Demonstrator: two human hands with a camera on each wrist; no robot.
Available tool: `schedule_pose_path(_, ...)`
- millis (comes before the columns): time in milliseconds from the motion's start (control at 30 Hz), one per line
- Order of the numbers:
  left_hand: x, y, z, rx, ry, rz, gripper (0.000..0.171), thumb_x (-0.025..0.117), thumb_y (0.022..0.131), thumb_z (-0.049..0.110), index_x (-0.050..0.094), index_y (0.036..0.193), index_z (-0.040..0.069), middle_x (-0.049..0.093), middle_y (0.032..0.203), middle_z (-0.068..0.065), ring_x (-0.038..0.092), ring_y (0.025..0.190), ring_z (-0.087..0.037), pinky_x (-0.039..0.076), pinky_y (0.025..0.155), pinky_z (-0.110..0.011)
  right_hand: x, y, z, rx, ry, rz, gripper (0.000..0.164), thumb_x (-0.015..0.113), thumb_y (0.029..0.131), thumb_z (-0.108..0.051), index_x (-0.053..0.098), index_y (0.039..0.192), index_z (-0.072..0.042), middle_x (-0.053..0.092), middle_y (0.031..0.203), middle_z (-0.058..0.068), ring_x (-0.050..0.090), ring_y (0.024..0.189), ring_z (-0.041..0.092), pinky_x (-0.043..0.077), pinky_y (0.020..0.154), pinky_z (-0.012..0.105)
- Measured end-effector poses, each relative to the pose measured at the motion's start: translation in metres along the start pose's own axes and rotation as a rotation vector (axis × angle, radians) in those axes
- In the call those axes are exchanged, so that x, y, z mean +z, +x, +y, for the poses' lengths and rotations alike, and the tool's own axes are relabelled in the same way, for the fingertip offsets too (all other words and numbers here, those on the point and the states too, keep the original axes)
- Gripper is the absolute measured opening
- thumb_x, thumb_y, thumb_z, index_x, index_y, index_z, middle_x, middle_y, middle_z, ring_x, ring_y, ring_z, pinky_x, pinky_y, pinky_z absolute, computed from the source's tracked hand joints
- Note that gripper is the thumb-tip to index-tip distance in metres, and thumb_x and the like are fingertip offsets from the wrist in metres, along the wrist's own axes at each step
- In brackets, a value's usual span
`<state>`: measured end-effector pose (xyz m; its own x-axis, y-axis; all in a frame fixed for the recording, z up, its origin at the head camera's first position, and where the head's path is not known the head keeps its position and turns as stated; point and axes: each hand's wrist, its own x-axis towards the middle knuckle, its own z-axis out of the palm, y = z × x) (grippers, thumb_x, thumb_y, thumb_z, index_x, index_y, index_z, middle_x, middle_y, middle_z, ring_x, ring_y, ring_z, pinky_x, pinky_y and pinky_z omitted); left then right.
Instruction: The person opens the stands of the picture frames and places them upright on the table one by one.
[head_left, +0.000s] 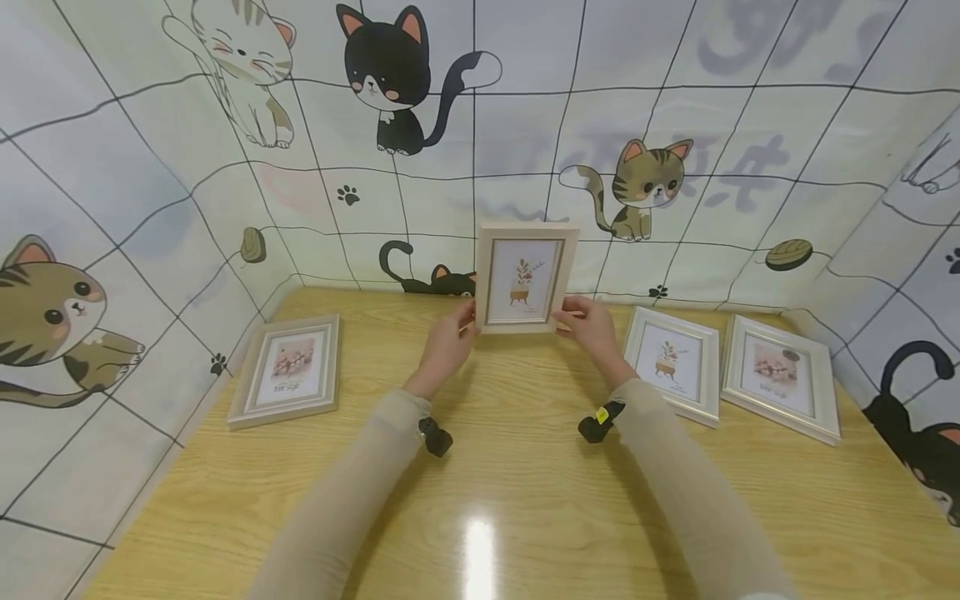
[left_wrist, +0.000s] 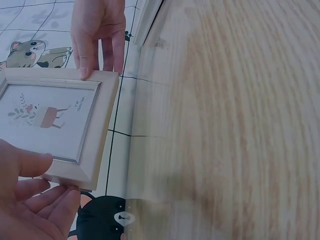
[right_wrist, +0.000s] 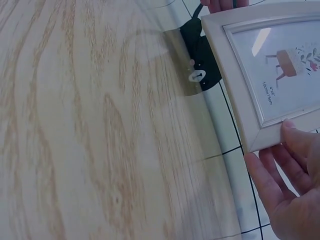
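A pale cream picture frame [head_left: 522, 279] is held upright near the back wall, its plant-pot print facing me. My left hand [head_left: 448, 337] grips its lower left edge, while my right hand [head_left: 591, 333] grips the lower right. In the left wrist view, the left thumb lies on the front of the picture frame [left_wrist: 102, 107] and the other fingers are behind it. The right wrist view shows the right hand [right_wrist: 297, 185] pinching the border near a corner, thumb in front. The held frame's lower edge appears raised off the table.
Another picture frame [head_left: 288, 371] lies on the wooden table [head_left: 487, 467] at the left. At the right lie a plant-print frame [head_left: 672, 364], beside my right forearm, and a flower-print frame [head_left: 782, 377]. A cat-patterned cloth wall [head_left: 517, 133] rises behind the table.
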<state>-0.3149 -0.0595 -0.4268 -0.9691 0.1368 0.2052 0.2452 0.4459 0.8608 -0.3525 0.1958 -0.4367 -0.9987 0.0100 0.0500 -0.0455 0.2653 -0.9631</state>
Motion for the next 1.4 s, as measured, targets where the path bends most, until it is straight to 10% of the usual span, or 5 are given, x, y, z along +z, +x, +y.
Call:
schedule_pose_path(300,0.006,-0.002,-0.008,-0.017,0.074,-0.113,0.071,0.061,0.098,0.01,0.023,0.158,0.009,0.044,0.154,-0.017,0.044,0.142,-0.034,0.039,0.117,-0.048,0.007,0.002,0.004,0.013,-0.076,0.008,0.038,0.065,0.096,-0.01,0.06,0.131,0.003,0.061,0.127,0.025,0.064,0.113,0.037,0.061,0.084,0.034)
schedule_pose_path(967,0.006,-0.003,-0.018,-0.065,0.222,-0.248,0.095,0.06,0.098,0.015,-0.013,0.16,0.017,0.029,0.161,-0.021,0.048,0.137,-0.039,0.039,0.116,-0.048,0.012,0.003,0.006,0.101,-0.247,-0.042,0.033,0.063,0.098,-0.015,0.062,0.125,0.004,0.063,0.127,0.023,0.069,0.106,0.036,0.062,0.08,0.031)
schedule_pose_path(1167,0.003,0.0,-0.016,-0.083,0.272,-0.252,0.097,0.061,0.097,0.014,-0.012,0.16,0.017,0.035,0.158,-0.022,0.064,0.104,-0.034,0.051,0.095,-0.046,0.014,0.004,0.003,0.085,-0.272,-0.053,0.033,0.061,0.099,-0.016,0.061,0.126,0.003,0.062,0.127,0.023,0.069,0.105,0.037,0.063,0.081,0.033)
schedule_pose_path(1400,0.003,0.002,-0.014,-0.087,0.308,-0.275,0.103,0.065,0.095,0.014,-0.016,0.159,0.018,0.062,0.129,-0.026,0.049,0.061,-0.018,0.046,0.062,-0.032,0.013,0.0,0.004,0.076,-0.308,-0.05,0.031,0.062,0.099,-0.016,0.061,0.125,0.002,0.064,0.123,0.022,0.069,0.105,0.035,0.063,0.079,0.033)
